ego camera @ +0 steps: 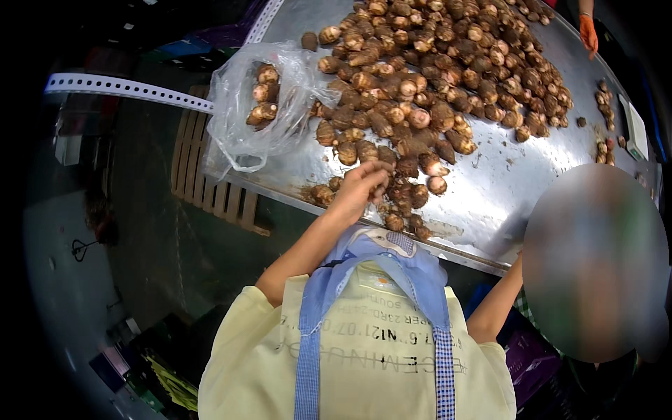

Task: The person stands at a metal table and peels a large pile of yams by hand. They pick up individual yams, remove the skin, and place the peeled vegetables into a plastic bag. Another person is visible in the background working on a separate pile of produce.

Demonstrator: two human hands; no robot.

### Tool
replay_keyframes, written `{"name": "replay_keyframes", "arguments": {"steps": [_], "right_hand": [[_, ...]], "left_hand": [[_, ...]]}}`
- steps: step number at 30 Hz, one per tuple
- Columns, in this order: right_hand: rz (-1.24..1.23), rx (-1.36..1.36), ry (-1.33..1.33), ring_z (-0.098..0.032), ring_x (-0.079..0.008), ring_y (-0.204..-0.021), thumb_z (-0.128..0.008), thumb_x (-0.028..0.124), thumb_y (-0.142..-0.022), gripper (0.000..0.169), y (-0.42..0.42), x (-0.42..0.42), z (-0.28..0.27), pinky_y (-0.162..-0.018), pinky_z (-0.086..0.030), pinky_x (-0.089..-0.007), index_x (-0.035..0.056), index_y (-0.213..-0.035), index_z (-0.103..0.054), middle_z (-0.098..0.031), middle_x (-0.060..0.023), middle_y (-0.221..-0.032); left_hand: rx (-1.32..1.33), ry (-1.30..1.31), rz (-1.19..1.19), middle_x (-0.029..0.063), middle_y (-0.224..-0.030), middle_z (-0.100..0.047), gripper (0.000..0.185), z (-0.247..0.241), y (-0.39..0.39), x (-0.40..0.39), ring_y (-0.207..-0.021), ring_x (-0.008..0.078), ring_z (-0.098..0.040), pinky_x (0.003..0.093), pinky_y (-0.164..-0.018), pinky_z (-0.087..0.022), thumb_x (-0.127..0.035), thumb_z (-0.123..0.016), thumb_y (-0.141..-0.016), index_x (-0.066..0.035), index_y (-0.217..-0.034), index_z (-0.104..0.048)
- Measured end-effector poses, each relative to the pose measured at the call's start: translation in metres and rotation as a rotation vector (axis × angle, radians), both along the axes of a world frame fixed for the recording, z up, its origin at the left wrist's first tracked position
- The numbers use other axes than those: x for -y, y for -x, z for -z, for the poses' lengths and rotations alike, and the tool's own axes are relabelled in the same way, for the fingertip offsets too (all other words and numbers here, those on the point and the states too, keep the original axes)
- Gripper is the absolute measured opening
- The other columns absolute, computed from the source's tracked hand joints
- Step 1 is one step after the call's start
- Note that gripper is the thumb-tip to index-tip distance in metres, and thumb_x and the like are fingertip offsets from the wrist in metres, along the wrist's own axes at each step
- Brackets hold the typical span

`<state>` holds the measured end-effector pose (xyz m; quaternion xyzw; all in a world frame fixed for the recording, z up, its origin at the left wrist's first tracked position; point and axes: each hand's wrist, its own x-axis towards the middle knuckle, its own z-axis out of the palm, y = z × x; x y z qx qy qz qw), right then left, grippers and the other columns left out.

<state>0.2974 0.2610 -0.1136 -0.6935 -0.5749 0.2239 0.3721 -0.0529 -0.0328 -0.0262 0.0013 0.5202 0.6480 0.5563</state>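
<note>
My left hand is over the near edge of a heap of small brown taro corms, its fingers bent. Whether it grips a corm cannot be seen. Just to its right lies a clump of dark, rooty corms, with a round corm beside it. A few corms lie to its left near the table edge. My right forearm reaches up towards the table, but a blurred patch hides the hand. At the left, a clear plastic bag with several corms inside rests on the metal table.
A co-worker's orange-gloved hand hangs over the far right edge. Small rows of corms lie near a white tray-like object. A perforated metal bar juts out at left above a wooden pallet. A blurred patch covers the right side.
</note>
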Motion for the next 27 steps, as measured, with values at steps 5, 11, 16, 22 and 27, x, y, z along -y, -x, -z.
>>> {"name": "replay_keyframes", "arguments": {"steps": [5, 11, 16, 22, 27], "right_hand": [[-0.231, 0.218, -0.281, -0.051, -0.0170, -0.097, -0.065, 0.010, -0.080, 0.033, 0.039, 0.039, 0.015, -0.086, -0.042, -0.0298, 0.0022, -0.109, -0.053, -0.057, -0.0069, -0.104], [-0.953, -0.154, 0.147, -0.057, -0.0112, -0.077, -0.063, 0.009, -0.082, 0.021, 0.144, 0.123, -0.030, -0.072, -0.047, -0.0254, 0.0040, -0.102, -0.059, -0.062, -0.0042, -0.087], [-1.099, -0.049, 0.164, -0.057, -0.0138, -0.077, -0.071, 0.018, -0.075, 0.036, 0.179, 0.169, -0.056, -0.069, -0.048, -0.0283, 0.0068, -0.106, -0.057, -0.060, -0.0053, -0.092], [-1.108, 0.066, 0.217, -0.057, -0.0255, -0.090, -0.069, 0.013, -0.074, 0.035, 0.197, 0.168, -0.047, -0.077, -0.047, -0.0328, 0.0052, -0.106, -0.057, -0.057, -0.0129, -0.099], [-0.968, -0.506, 0.601, -0.059, -0.0174, -0.085, -0.064, 0.006, -0.078, 0.025, 0.188, 0.166, -0.027, -0.076, -0.047, -0.0293, 0.0037, -0.102, -0.057, -0.060, -0.0079, -0.094]], "left_hand": [[-0.669, 0.010, -0.462, -0.0013, -0.071, -0.054, 0.019, -0.042, 0.097, 0.018, -0.057, 0.0073, -0.047, 0.0207, -0.052, -0.038, -0.016, -0.062, -0.082, -0.005, -0.097, -0.061], [-1.572, 0.479, -0.435, 0.0059, -0.097, -0.059, 0.024, -0.035, 0.198, 0.052, -0.089, 0.0144, -0.054, 0.0247, -0.079, -0.043, -0.015, -0.060, -0.084, -0.002, -0.105, -0.060], [-1.517, 0.197, -0.359, 0.0063, -0.108, -0.056, 0.023, -0.033, 0.145, 0.031, -0.098, 0.0149, -0.054, 0.0263, -0.083, -0.044, -0.007, -0.060, -0.082, -0.004, -0.105, -0.059], [-1.238, -0.014, -0.056, 0.0062, -0.099, -0.057, 0.018, -0.012, 0.054, 0.006, -0.090, 0.0163, -0.055, 0.0259, -0.074, -0.044, -0.005, -0.058, -0.081, -0.004, -0.099, -0.059], [-0.861, 0.097, 0.222, 0.0083, -0.101, -0.057, 0.027, 0.011, 0.015, -0.001, -0.092, 0.0171, -0.055, 0.0272, -0.076, -0.044, -0.018, -0.059, -0.083, -0.005, -0.106, -0.055]]}}
